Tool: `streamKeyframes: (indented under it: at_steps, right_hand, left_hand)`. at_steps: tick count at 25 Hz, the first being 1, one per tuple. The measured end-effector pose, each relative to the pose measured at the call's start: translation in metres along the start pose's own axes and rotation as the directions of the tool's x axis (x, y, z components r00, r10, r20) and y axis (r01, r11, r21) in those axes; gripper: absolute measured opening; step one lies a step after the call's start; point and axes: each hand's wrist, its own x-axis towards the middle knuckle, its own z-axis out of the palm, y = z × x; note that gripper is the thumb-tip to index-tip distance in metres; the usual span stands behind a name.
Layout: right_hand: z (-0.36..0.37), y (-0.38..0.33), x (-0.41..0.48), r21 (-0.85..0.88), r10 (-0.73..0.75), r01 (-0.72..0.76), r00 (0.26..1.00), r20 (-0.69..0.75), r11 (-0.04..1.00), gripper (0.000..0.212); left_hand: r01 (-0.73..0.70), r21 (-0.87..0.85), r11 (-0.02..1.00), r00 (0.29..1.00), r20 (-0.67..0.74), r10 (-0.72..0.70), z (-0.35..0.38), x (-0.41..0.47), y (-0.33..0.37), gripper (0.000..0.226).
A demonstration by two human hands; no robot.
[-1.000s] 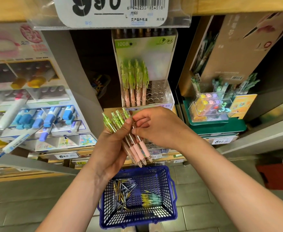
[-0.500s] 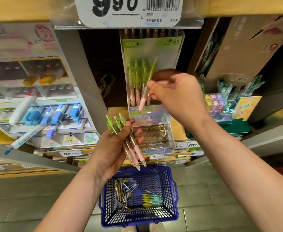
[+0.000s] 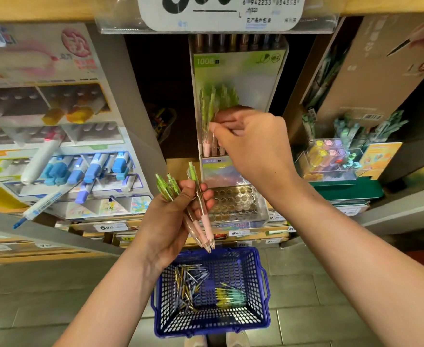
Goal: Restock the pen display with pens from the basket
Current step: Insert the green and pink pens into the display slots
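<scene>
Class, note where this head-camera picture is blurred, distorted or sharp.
Head view: the green display pens and the price label are smeared by blur; the wide lens splays the side shelves outward; the basket and held pens look sharper.

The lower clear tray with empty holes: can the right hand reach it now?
Probably yes. The right hand, pinching a pen, is just above the tray, whose holes lie mostly uncovered; the left hand and its pens cover only the left edge.
</scene>
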Motion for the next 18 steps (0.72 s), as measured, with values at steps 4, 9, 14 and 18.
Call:
streamKeyframes:
  at_steps: [4, 9, 14, 18]
  right_hand:
    - [0.01, 0.01, -0.012, -0.06, -0.078, 0.08, 0.996, 0.03, 0.995, 0.006]
    - [0.013, 0.015, -0.017, -0.124, -0.004, 0.013, 0.997, 0.079, 0.992, 0.011]
    - [0.004, 0.01, -0.036, 0.167, 0.251, -0.366, 0.843, 0.476, 0.915, 0.011]
    - [-0.004, 0.009, -0.036, 0.335, 0.318, -0.558, 0.767, 0.557, 0.759, 0.021]
  left_hand:
    - [-0.022, 0.028, 0.999, 1.0, 0.023, 0.021, 0.0, 0.001, -0.001, 0.012]
    - [-0.036, 0.08, 0.996, 0.994, 0.11, 0.028, 0.002, 0.002, 0.001, 0.02]
    - [-0.03, 0.094, 0.995, 0.988, 0.153, 0.015, 0.007, 0.002, 0.001, 0.026]
    - [-0.041, 0.107, 0.993, 0.986, 0.168, 0.023, 0.008, -0.002, -0.004, 0.029]
